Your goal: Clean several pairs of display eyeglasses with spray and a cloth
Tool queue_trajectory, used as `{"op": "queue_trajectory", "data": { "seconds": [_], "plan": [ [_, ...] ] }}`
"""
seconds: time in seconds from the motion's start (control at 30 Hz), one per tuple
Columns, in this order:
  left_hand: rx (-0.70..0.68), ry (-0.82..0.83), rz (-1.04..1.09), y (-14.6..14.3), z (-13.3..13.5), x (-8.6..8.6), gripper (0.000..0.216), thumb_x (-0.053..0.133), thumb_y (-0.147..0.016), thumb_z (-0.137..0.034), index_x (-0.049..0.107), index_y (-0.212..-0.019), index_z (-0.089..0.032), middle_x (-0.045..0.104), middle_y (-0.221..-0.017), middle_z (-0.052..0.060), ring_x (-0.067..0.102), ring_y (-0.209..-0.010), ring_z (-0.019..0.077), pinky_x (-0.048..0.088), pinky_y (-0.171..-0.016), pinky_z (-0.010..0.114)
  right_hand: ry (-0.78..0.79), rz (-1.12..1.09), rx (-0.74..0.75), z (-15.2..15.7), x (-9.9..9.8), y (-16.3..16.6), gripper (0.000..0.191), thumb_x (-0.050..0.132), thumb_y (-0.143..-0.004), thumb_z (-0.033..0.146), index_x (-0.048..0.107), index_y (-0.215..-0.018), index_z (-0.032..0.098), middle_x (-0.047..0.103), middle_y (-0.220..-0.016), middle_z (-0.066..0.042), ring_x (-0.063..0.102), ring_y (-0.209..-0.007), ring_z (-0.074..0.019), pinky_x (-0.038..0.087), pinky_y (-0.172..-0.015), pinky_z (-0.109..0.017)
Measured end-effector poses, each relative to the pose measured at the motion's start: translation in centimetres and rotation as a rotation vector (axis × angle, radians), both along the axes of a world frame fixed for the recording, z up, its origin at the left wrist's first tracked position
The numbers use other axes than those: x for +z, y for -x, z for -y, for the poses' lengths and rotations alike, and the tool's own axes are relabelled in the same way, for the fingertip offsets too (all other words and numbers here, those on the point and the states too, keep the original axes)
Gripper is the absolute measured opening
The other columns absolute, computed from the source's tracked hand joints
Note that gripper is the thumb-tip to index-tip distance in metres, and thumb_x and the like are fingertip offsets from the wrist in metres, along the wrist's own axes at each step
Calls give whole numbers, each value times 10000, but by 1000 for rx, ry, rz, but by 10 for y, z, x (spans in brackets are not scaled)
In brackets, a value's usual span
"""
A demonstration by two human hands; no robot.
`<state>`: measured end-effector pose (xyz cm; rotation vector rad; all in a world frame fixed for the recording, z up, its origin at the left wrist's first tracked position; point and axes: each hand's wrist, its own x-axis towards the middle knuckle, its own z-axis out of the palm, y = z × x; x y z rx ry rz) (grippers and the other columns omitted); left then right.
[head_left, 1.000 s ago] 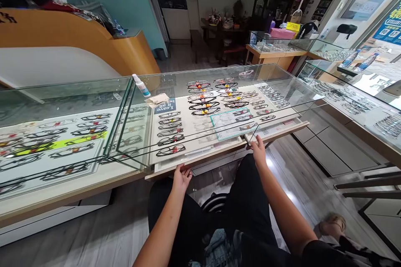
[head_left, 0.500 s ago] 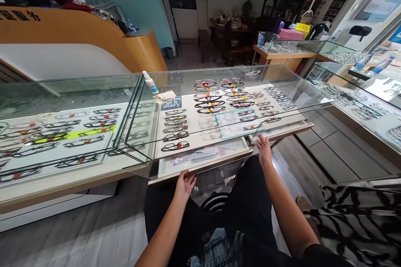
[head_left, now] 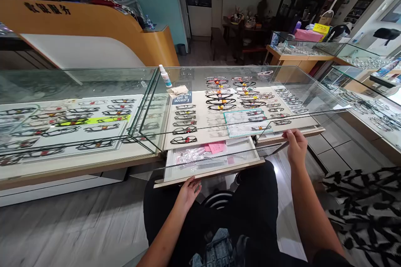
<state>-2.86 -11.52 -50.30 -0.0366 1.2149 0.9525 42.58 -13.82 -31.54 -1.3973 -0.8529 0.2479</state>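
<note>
A shallow left drawer [head_left: 206,178] is pulled out beneath the glass display case. It holds clear plastic packets [head_left: 190,156] and pink slips [head_left: 216,147]. My left hand [head_left: 188,195] is at its front edge, fingers curled against the wood. Farther right, my right hand [head_left: 295,145] has its fingers closed at the front edge of a right drawer [head_left: 308,132], which stands out a little. My right fingertips are partly hidden by the hand. Rows of eyeglasses [head_left: 184,139] lie in the case above both drawers.
On the glass top [head_left: 200,73] stand a white spray bottle [head_left: 165,76] and a crumpled tan cloth [head_left: 178,91]. Another case with glasses [head_left: 75,122] adjoins at the left. More cases [head_left: 376,108] line the right. Patterned black-and-white fabric [head_left: 366,212] is at lower right.
The left drawer has come farther out towards me, baring the pink slips. My right hand has moved right along the right drawer's edge, and its fingers have closed. The view has shifted left.
</note>
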Motion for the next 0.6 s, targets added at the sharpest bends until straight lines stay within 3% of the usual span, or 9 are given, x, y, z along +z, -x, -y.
{"op": "queue_trajectory", "data": {
  "seconds": [0.1,0.23,0.43,0.6],
  "plan": [
    [-2,11,13,3,10,0,116,676,-969,-84,661,-931,-192,757,-916,48,807,-830,191,616,-681,284,17,389,165,-19,54,20,324,722,-1034,526,779,-875,249,766,-865,-32,692,-871,-232,531,-864,-399],
    [1,14,22,4,18,2,115,686,-975,-75,673,-953,-187,773,-921,47,817,-836,207,603,-639,285,44,778,405,-89,98,52,266,688,-1077,469,822,-976,263,820,-1019,-73,706,-1004,-282,536,-999,-481],
    [12,27,11,4,33,6,112,699,-997,-65,690,-965,-172,797,-954,49,814,-811,195,592,-618,282,335,1136,610,-209,102,88,310,667,-1089,428,910,-1057,237,818,-1314,-138,640,-1199,-376,476,-1098,-573],
    [4,59,8,7,51,8,117,683,-1024,-60,711,-975,-163,814,-980,67,828,-839,199,606,-658,293,481,1224,716,-257,95,99,221,755,-1044,371,925,-1059,230,809,-1434,-124,615,-1332,-402,482,-1103,-550]
  ]
}}
